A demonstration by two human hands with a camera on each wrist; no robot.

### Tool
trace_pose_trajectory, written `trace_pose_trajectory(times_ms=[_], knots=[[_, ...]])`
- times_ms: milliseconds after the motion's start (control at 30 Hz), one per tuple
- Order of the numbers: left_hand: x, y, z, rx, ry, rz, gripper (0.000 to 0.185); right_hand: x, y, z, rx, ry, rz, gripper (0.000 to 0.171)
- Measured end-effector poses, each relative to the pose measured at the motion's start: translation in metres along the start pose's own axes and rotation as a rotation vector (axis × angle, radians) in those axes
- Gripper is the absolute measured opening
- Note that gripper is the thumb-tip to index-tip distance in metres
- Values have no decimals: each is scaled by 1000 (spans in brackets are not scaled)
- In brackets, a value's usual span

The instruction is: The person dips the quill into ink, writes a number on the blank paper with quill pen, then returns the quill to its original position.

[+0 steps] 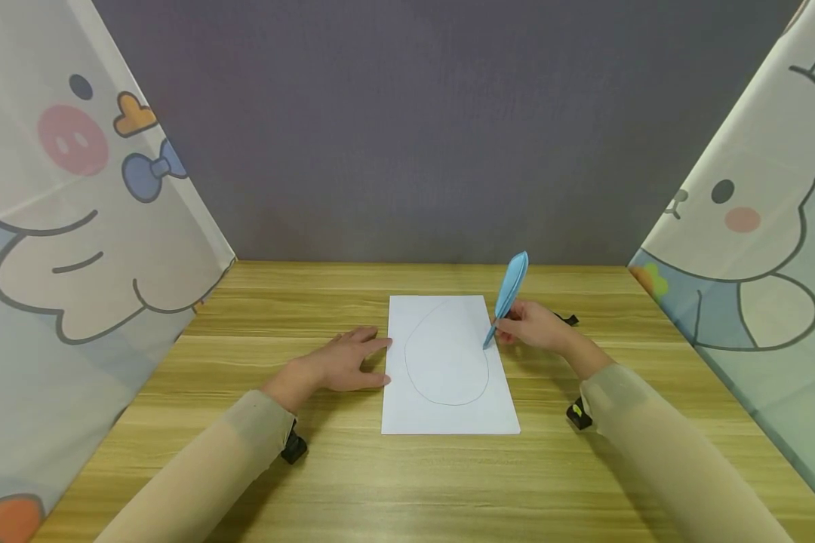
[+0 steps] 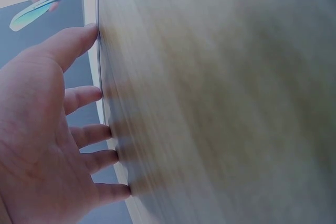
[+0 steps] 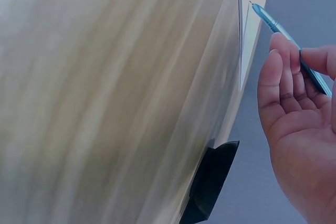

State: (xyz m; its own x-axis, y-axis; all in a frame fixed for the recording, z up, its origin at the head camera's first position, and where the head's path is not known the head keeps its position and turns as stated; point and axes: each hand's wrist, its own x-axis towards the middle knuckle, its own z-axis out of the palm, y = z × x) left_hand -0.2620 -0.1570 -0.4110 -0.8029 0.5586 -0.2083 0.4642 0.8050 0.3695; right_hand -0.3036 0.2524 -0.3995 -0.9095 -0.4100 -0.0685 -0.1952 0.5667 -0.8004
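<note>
A white sheet of paper (image 1: 448, 369) lies on the wooden table (image 1: 407, 483), with a thin oval line drawn on it. My right hand (image 1: 531, 326) pinches a blue feather-shaped pen (image 1: 508, 292), whose tip touches the oval's right side. In the right wrist view the blue pen (image 3: 286, 35) runs between the fingers (image 3: 275, 72), its tip at the paper edge (image 3: 245, 30). My left hand (image 1: 349, 362) lies flat on the table at the sheet's left edge. The left wrist view shows its spread fingers (image 2: 86, 95) against the table, with the pen (image 2: 42, 9) far off.
A grey wall (image 1: 435, 128) closes the back of the table. Cartoon-printed curtains hang at the left (image 1: 75, 226) and right (image 1: 754, 226). Small black clips show at both wrists (image 1: 293, 449) (image 1: 577, 415), and another black object (image 1: 569, 320) sits behind the right hand.
</note>
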Motion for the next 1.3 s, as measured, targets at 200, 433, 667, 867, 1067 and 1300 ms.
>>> trace_pose_trajectory(times_ms=[200,433,667,867,1067,1300], knots=[[-1,1,-1,-3,10,13,81,4,1,0,-25,28,-7,26],[-1,1,-1,-6,11,16,81,9,-2,2,-31,55,5,28],[-2,1,-2,-3,8,10,81,14,-1,4,-74,88,-6,31],[-2,1,-2,2,7,8,80,18,-1,6,-71,104,4,35],[-1,2,-2,7,3,7,79,23,-3,9,-50,113,3,36],[-1,1,-1,3,2,9,79,29,-3,12,-43,125,-8,35]])
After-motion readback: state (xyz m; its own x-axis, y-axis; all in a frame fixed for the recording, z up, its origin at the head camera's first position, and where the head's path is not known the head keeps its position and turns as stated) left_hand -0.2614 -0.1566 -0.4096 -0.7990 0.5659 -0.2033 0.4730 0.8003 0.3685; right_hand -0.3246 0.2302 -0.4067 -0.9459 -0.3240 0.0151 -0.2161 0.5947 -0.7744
